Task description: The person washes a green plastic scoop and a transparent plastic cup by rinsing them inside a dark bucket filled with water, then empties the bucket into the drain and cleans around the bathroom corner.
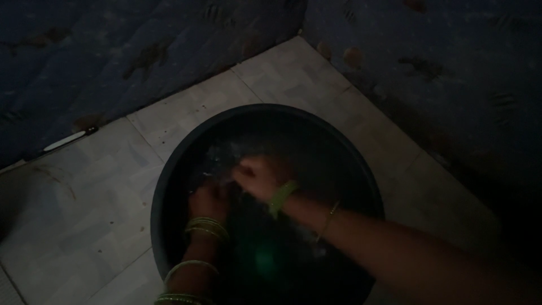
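Both hands, left (208,201) and right (257,175), meet over wet cloth (226,161) inside tub (169,169) mid-floor; grip too dark to tell.

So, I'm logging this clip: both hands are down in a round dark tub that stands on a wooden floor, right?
Not quite: the head view shows the round dark tub standing on a pale tiled floor, not wood. Both the left hand and right hand are down in it.

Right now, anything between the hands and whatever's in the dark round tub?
Nothing visible. Left hand and right hand are both inside the dark round tub, in the water; what they grip is too dark to tell.
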